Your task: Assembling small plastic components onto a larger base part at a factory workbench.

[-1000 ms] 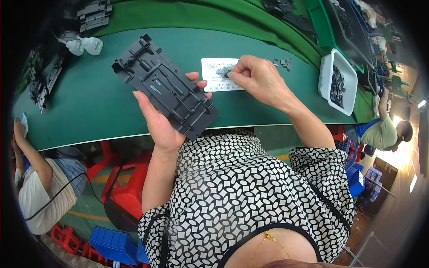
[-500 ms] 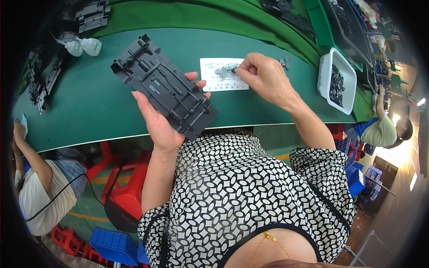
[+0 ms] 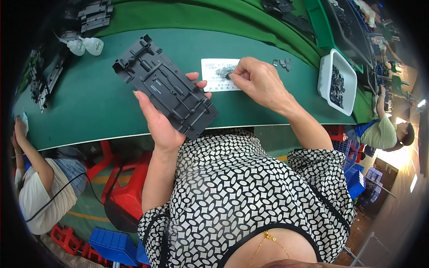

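Note:
A long black moulded plastic panel point(image 3: 166, 87) with ribs and raised bars lies tilted in my left hand point(image 3: 161, 123), thumb along its near edge and fingertips showing past the far side. My right hand point(image 3: 261, 82) pinches a small black piece point(image 3: 228, 76) between thumb and forefinger. That piece is just above a white printed card point(image 3: 214, 85), which has a dark smudged patch in its middle. Several small black pieces point(image 3: 283, 63) rest on the green table, beyond my right hand.
A white tray point(image 3: 322, 82) of black parts stands at the right, beside a green bin point(image 3: 319, 22). Two white squeeze bottles point(image 3: 93, 46) and stacked black panels point(image 3: 94, 17) are at far left. Another person point(image 3: 49, 192) sits on the left; red stools point(image 3: 129, 183) stand below the table point(image 3: 107, 102).
My right hand has moved slightly left and toward me over the card, carrying the small black piece. My left hand and the panel have hardly moved.

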`<state>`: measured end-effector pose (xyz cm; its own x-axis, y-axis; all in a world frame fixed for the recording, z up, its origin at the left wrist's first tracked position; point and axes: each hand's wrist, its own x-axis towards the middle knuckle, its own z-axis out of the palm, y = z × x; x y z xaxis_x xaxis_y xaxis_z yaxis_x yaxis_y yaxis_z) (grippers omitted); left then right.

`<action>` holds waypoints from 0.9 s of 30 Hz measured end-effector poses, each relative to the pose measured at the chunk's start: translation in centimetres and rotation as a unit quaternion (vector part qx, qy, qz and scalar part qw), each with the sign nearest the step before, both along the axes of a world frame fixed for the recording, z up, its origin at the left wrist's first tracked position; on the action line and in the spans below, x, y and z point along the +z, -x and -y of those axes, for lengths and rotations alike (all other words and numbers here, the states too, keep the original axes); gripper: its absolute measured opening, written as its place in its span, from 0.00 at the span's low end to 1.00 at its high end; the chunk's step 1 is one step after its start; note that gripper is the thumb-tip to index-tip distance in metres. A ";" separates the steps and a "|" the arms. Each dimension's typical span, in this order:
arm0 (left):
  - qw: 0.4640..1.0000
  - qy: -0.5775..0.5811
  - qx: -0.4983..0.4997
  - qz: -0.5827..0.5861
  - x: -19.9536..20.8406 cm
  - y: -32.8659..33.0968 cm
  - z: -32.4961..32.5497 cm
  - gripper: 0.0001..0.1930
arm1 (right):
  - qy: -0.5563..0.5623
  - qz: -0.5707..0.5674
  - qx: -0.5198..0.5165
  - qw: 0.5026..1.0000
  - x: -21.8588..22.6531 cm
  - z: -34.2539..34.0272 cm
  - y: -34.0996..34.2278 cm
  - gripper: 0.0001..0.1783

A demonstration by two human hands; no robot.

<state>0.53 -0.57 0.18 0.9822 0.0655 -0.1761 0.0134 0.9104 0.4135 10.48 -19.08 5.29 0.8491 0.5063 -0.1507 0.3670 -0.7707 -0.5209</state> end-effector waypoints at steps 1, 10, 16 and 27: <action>1.000 0.000 0.001 0.000 0.0 0.0 0.0 0.43 | 0.000 0.000 0.001 1.000 0.1 0.0 0.0 0.10; 1.000 -0.005 -0.002 0.009 -0.2 0.0 0.0 0.42 | 0.014 -0.003 -0.029 0.999 0.4 0.0 -0.5 0.10; 1.000 -0.009 -0.003 0.002 0.1 -0.1 0.0 0.42 | 0.001 -0.023 -0.018 1.000 0.8 -0.5 -0.1 0.11; 1.000 0.014 -0.002 -0.016 0.3 -0.1 0.0 0.47 | -0.234 -0.309 -0.111 0.915 1.8 0.5 0.1 0.09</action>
